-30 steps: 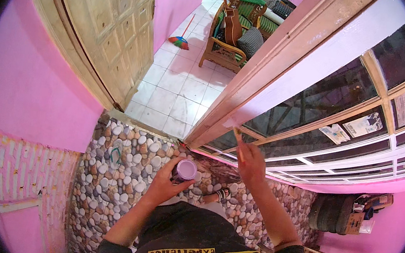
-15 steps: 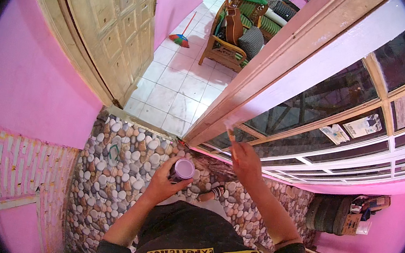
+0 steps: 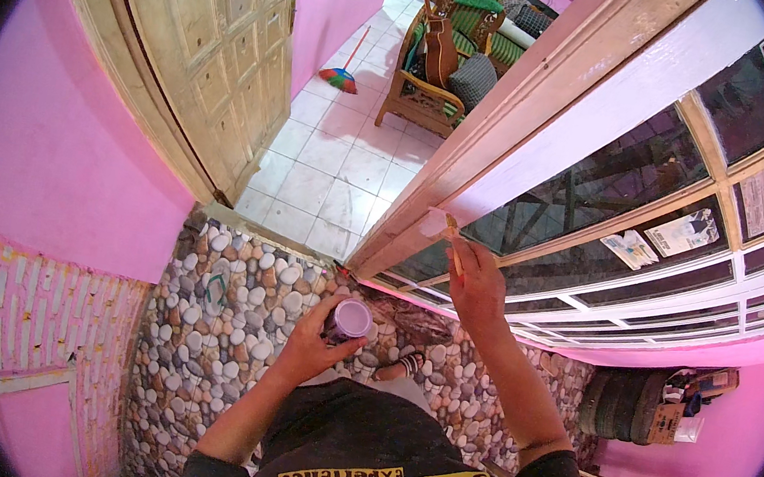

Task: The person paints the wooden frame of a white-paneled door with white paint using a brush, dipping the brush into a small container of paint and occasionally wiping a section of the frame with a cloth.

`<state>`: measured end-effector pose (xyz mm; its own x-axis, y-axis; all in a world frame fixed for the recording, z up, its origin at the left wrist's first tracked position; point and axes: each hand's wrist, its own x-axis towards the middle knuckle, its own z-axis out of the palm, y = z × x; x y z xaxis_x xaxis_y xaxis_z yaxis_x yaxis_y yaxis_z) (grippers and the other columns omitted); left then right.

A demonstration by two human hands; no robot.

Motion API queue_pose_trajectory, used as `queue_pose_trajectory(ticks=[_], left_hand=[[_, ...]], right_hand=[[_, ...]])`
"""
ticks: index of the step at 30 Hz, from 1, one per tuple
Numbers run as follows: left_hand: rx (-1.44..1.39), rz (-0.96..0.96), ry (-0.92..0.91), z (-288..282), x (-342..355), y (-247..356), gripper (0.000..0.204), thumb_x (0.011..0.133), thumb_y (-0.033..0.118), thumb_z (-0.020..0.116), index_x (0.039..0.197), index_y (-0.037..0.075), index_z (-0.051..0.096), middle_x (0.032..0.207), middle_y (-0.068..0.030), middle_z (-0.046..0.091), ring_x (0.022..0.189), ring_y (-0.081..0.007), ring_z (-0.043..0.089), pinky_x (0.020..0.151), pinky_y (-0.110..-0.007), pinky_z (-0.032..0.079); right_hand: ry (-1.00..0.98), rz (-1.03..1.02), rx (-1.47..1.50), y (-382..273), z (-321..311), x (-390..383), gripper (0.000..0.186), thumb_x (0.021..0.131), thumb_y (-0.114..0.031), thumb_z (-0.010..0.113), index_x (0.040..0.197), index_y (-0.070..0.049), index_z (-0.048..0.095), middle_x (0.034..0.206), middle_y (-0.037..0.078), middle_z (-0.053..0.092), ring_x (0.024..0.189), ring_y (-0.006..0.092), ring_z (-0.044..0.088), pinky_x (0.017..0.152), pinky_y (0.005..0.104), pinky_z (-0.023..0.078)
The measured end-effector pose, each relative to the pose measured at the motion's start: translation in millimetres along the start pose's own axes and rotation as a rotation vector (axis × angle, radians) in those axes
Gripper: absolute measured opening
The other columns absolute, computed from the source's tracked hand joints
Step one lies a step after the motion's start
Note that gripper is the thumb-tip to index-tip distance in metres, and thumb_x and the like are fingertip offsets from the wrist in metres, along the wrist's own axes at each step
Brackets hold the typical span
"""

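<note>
My right hand (image 3: 479, 291) is closed around the handle of a paintbrush (image 3: 453, 231). The bristles are at the lower part of the wooden door frame post (image 3: 490, 180), where pale lilac paint meets brownish-pink wood. Above the brush, the post's window-side face is coated pale lilac. In front of my body, my left hand (image 3: 311, 341) is wrapped round a small paint can (image 3: 352, 318), held upright with its pale lilac top facing up. Beside the post are glass panes in a frame (image 3: 577, 245), partly bare wood and partly white.
A panelled wooden door (image 3: 224, 54) stands open at the left. Through the doorway are a broom (image 3: 340, 79), a wooden chair (image 3: 420, 98) and a guitar (image 3: 439, 49). One sandal (image 3: 216, 289) lies on the pebble-patterned floor (image 3: 190, 377). Stacked tyres (image 3: 621, 403) stand at right.
My right hand and the brush have moved slightly right and the brush now tilts the other way against the post. My left hand with the can has shifted a little right.
</note>
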<state>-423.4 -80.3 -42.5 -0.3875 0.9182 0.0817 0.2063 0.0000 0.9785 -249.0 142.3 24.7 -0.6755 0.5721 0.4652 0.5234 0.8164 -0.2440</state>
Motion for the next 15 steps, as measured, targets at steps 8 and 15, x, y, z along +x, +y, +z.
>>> queue_pose_trajectory(ticks=[8,15], left_hand=[[-0.021,-0.005,0.020,0,-2,-2,0.069,0.078,0.019,0.087,0.135,0.000,0.054,0.121,-0.0175,0.065,0.110,-0.0240,0.066,0.092,-0.035,0.054],[0.008,0.002,-0.019,-3,1,3,0.070,0.079,0.018,0.087,0.136,-0.001,0.053,0.123,-0.0175,0.064,0.112,-0.0227,0.065,0.094,-0.035,0.053]], right_hand=[[-0.175,0.033,0.020,-10,-8,-33,0.028,0.091,-0.009,0.069,0.118,-0.004,0.066,0.100,0.016,0.064,0.088,0.0369,0.066,0.072,0.0441,0.054],[-0.219,0.058,0.015,20,28,-32,0.025,0.092,-0.012,0.069,0.116,-0.006,0.066,0.099,0.015,0.063,0.084,0.0373,0.065,0.069,0.0452,0.054]])
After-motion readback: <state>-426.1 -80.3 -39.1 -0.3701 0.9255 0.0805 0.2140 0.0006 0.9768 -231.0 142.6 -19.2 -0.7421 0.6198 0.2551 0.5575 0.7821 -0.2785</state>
